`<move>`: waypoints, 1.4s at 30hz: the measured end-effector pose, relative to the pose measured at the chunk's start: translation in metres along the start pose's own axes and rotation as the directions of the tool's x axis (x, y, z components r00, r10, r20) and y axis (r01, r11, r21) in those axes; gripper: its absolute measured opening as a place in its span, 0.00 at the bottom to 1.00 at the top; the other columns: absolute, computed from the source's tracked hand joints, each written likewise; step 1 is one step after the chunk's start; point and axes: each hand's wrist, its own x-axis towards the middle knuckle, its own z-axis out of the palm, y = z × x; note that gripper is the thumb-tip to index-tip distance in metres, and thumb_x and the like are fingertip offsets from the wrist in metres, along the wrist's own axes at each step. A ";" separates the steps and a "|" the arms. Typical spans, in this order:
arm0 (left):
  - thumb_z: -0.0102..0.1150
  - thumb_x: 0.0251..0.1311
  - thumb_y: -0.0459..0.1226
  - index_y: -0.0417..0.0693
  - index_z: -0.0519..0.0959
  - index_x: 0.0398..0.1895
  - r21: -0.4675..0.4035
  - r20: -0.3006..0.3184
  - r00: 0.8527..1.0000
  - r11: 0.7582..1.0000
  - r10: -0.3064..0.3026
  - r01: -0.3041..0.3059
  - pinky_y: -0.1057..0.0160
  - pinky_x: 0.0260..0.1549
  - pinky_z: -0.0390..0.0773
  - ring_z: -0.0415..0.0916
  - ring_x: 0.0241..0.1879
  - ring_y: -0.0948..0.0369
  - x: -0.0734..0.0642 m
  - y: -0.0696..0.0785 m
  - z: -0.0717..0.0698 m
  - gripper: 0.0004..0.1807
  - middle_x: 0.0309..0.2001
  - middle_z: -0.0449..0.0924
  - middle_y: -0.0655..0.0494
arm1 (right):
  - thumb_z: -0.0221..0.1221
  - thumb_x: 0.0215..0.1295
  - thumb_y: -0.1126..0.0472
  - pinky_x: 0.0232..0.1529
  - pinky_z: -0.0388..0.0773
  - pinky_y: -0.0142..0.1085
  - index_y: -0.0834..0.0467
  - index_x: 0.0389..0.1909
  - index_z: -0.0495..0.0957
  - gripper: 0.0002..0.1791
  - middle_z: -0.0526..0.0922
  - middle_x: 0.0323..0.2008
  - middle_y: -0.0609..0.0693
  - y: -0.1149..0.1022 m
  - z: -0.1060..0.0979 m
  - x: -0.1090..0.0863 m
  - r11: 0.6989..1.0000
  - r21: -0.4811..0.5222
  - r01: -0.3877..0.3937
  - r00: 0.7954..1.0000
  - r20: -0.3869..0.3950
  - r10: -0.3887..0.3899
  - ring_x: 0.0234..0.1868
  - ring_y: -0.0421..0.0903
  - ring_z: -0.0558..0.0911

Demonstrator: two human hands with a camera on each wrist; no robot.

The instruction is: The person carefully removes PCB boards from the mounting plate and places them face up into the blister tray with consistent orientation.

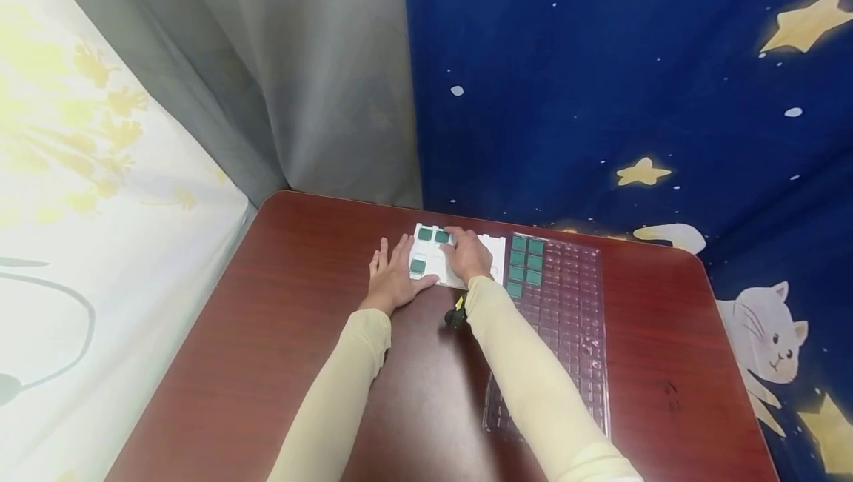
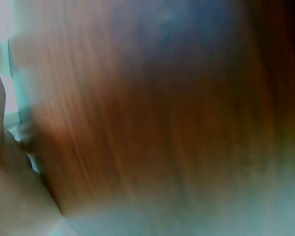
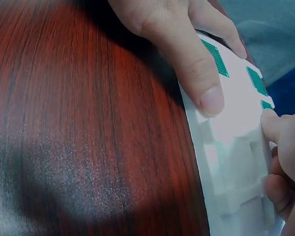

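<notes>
A white tray (image 1: 496, 249) with shallow recesses lies near the table's back edge. Small green square pieces sit at its left end: one at the front (image 1: 417, 266) and one at the back left corner (image 1: 425, 233). My left hand (image 1: 393, 278) rests at the tray's left end, fingers spread, thumb (image 3: 211, 101) lying over the front edge. With thumb and index finger, my right hand (image 1: 469, 254) pinches another green square piece (image 1: 442, 236) at the tray's back. Its thumb tip partly covers that piece in the right wrist view. The left wrist view shows mostly blurred table and part of the left hand (image 2: 14, 196).
Right of the white tray, a clear plastic grid tray (image 1: 569, 304) holds several green squares (image 1: 526, 260) in its back left cells. A small black and yellow object (image 1: 456, 313) lies beside the right forearm. Curtains (image 1: 346, 97) hang behind the wooden table (image 1: 300, 245).
</notes>
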 end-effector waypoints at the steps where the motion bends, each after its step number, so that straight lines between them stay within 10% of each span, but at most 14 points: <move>1: 0.56 0.58 0.72 0.59 0.40 0.84 -0.006 -0.002 1.000 1.000 -0.001 0.001 0.40 0.80 0.37 0.25 0.84 0.46 0.000 -0.001 0.000 0.60 0.85 0.40 0.60 | 0.59 0.73 0.48 0.58 0.78 0.51 0.39 0.69 0.73 0.25 0.81 0.56 0.54 -0.001 0.001 0.000 1.000 0.001 0.001 1.000 0.000 -0.001 0.56 0.55 0.83; 6: 0.57 0.58 0.70 0.58 0.41 0.84 -0.021 -0.003 1.000 1.000 -0.011 0.011 0.39 0.80 0.36 0.25 0.84 0.45 -0.002 -0.003 -0.001 0.59 0.85 0.40 0.59 | 0.58 0.74 0.46 0.64 0.74 0.53 0.39 0.69 0.73 0.24 0.78 0.67 0.53 -0.002 0.005 0.003 0.999 -0.036 0.019 1.000 0.013 -0.018 0.67 0.55 0.78; 42: 0.54 0.58 0.73 0.60 0.40 0.84 0.012 0.013 1.000 1.000 -0.010 0.010 0.40 0.80 0.37 0.25 0.84 0.46 -0.001 0.003 -0.002 0.60 0.85 0.40 0.59 | 0.53 0.77 0.47 0.61 0.74 0.53 0.40 0.65 0.74 0.19 0.82 0.55 0.50 0.003 0.004 0.005 1.000 -0.015 0.011 1.000 -0.022 -0.012 0.58 0.54 0.83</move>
